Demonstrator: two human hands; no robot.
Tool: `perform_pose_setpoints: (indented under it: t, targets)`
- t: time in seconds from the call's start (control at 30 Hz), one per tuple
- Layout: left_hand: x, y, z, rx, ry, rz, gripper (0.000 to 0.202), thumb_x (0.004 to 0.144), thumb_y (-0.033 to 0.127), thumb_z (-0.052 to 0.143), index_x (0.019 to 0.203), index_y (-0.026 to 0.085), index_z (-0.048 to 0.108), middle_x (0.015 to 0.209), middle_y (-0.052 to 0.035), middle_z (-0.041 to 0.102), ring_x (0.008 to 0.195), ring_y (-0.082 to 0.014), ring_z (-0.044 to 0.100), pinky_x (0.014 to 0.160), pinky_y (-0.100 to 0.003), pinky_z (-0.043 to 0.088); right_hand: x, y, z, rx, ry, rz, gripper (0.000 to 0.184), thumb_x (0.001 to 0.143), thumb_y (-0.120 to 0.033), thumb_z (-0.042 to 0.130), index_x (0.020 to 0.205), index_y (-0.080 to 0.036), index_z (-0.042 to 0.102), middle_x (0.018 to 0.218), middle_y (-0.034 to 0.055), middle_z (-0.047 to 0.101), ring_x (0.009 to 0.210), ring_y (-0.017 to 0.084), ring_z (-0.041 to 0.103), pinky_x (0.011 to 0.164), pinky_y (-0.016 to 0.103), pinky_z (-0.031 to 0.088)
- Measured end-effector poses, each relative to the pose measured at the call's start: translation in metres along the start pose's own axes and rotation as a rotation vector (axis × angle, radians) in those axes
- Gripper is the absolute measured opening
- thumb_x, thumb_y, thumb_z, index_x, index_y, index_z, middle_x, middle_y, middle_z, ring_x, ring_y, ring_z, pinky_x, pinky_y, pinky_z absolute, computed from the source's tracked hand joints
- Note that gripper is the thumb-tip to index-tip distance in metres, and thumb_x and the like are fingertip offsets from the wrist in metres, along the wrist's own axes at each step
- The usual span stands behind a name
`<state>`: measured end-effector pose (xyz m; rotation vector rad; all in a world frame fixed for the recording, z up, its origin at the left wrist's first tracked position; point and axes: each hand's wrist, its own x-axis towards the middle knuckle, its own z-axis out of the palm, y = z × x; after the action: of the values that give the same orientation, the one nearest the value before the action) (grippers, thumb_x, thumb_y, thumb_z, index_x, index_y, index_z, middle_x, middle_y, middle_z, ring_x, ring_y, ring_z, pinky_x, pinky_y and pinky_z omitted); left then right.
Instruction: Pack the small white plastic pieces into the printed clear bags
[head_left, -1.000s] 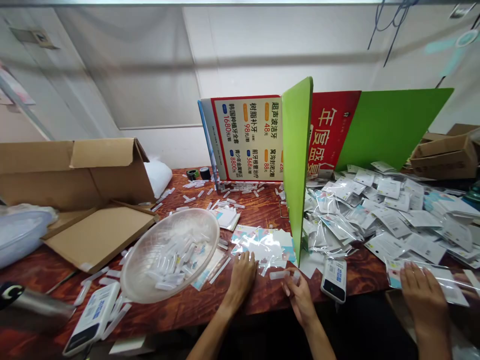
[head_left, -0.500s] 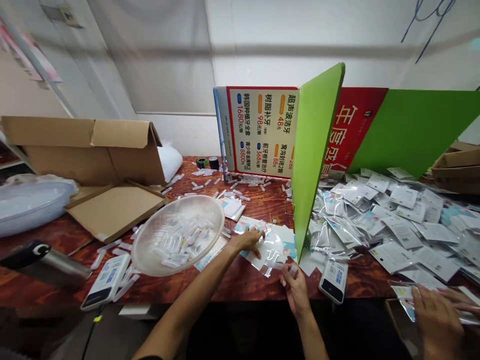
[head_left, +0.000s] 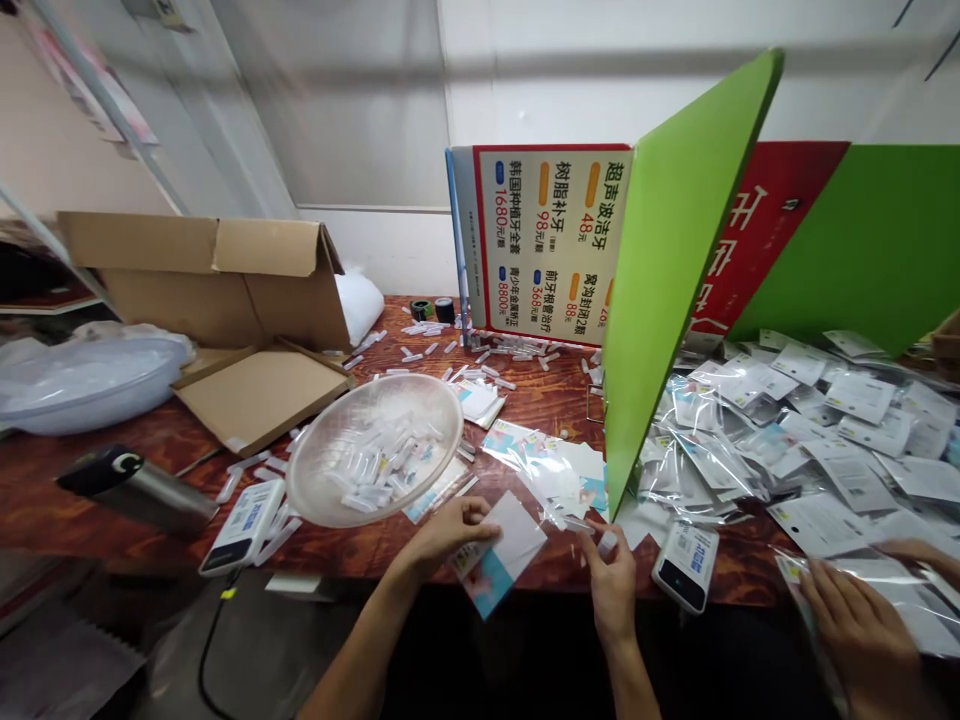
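My left hand [head_left: 455,532] pinches a printed card [head_left: 513,545] by its left edge, over the table's front edge. The card is white, with a blue and skin-toned picture along its lower side. To the right, my right hand [head_left: 613,580] is closed with a small clear plastic tube [head_left: 606,543] at its fingertips. Just behind both hands lie more white and blue cards [head_left: 559,470], partly under glossy clear film. A translucent oval basin [head_left: 298,490] full of small clear tubes stands left of my left hand.
A green board [head_left: 675,270] stands upright behind my right hand. Right of it are a power bank [head_left: 685,565], a heap of bagged cards [head_left: 855,460] and another person's hand [head_left: 855,620] on a clear bag. A steel bottle [head_left: 146,490] and open cardboard box [head_left: 262,395] are at left.
My left hand has lifted a card off the pile and brought it toward me, to the left. My right hand stays near the green board's foot. The view has shifted slightly.
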<state>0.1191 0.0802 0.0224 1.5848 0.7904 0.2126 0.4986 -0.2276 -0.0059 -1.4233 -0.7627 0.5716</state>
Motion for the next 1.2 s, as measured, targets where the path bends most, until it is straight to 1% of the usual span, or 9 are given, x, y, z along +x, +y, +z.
perform_pose_setpoints:
  t: [0.13,0.27,0.37,0.57,0.83,0.93,1.03,1.13,1.2]
  targets:
    - [-0.021,-0.006,0.007,-0.201,-0.064,-0.134,0.048,0.058,0.051,0.085,0.074,0.016,0.057,0.064,0.0032,0.058,0.056,-0.0103,0.048,0.054,-0.022,0.033,-0.003,-0.011,0.011,-0.102,0.006,-0.045,0.047,0.097,-0.056,0.049,0.115,-0.017,0.068,0.113,0.0070,0.068,0.109,0.029,0.063,0.085,0.045,0.054]
    - [-0.028,-0.011,0.008,-0.166,-0.089,-0.199,0.048,0.055,0.051,0.086,0.073,0.015,0.062,0.063,0.0029,0.059,0.055,-0.0100,0.047,0.051,-0.022,0.030,0.002,0.010,-0.038,-0.317,0.282,-0.290,0.017,0.085,-0.049,0.065,0.095,-0.043,0.077,0.099,-0.0007,0.074,0.134,0.036,0.048,0.094,0.056,0.046]
    - [-0.031,-0.013,0.009,-0.149,-0.130,-0.203,0.049,0.060,0.056,0.083,0.078,0.014,0.066,0.065,0.0019,0.060,0.056,-0.0103,0.046,0.051,-0.022,0.030,0.004,0.038,-0.075,-0.604,0.461,-0.491,0.036,0.077,-0.033,0.071,0.104,-0.056,0.071,0.104,-0.0039,0.074,0.136,0.035,0.047,0.115,0.062,0.027]
    - [-0.033,-0.007,0.017,-0.073,-0.216,-0.119,0.053,0.074,0.065,0.071,0.084,0.013,0.071,0.071,0.0005,0.060,0.065,-0.0129,0.049,0.057,-0.022,0.032,0.001,0.053,-0.085,-0.653,0.414,-0.480,0.045,0.078,-0.028,0.070,0.113,-0.056,0.068,0.117,-0.0163,0.070,0.143,0.032,0.041,0.118,0.061,0.030]
    - [-0.038,-0.011,0.021,-0.101,-0.091,-0.074,0.048,0.076,0.060,0.071,0.084,0.013,0.070,0.078,-0.0008,0.062,0.076,-0.0163,0.054,0.068,-0.023,0.039,0.000,0.032,-0.086,-0.733,0.494,-0.368,0.020,0.082,-0.044,0.062,0.096,-0.052,0.074,0.110,-0.0066,0.073,0.135,0.039,0.049,0.119,0.065,0.022]
    - [-0.044,-0.019,0.018,-0.183,-0.047,-0.058,0.051,0.077,0.063,0.070,0.085,0.013,0.068,0.078,-0.0007,0.062,0.075,-0.0153,0.053,0.068,-0.023,0.039,-0.002,-0.002,-0.037,-0.612,0.411,-0.382,0.011,0.079,-0.043,0.067,0.082,-0.049,0.076,0.098,-0.0026,0.075,0.128,0.038,0.053,0.110,0.059,0.035]
    - [-0.051,-0.025,0.014,-0.216,-0.070,-0.054,0.051,0.077,0.063,0.071,0.086,0.012,0.068,0.078,-0.0007,0.061,0.074,-0.0145,0.052,0.067,-0.023,0.038,-0.001,-0.032,0.068,-0.208,-0.283,-0.068,0.029,0.084,-0.053,0.062,0.095,-0.032,0.078,0.102,0.0027,0.073,0.119,0.038,0.056,0.089,0.050,0.050]
    - [-0.060,-0.029,0.010,-0.225,-0.068,-0.080,0.052,0.073,0.063,0.076,0.085,0.012,0.068,0.077,0.0000,0.061,0.074,-0.0143,0.051,0.067,-0.023,0.036,0.004,-0.035,0.180,-0.132,-0.563,0.022,0.040,0.089,-0.050,0.064,0.112,-0.018,0.070,0.107,0.0088,0.070,0.098,0.023,0.065,0.083,0.042,0.055]
    - [-0.066,-0.032,0.006,-0.234,-0.049,-0.074,0.054,0.070,0.064,0.077,0.085,0.013,0.068,0.077,0.0004,0.060,0.074,-0.0140,0.051,0.067,-0.023,0.035,0.007,-0.028,0.233,-0.113,-0.694,0.055,0.037,0.090,-0.047,0.065,0.111,-0.017,0.070,0.103,0.0078,0.069,0.087,0.018,0.065,0.078,0.035,0.055]
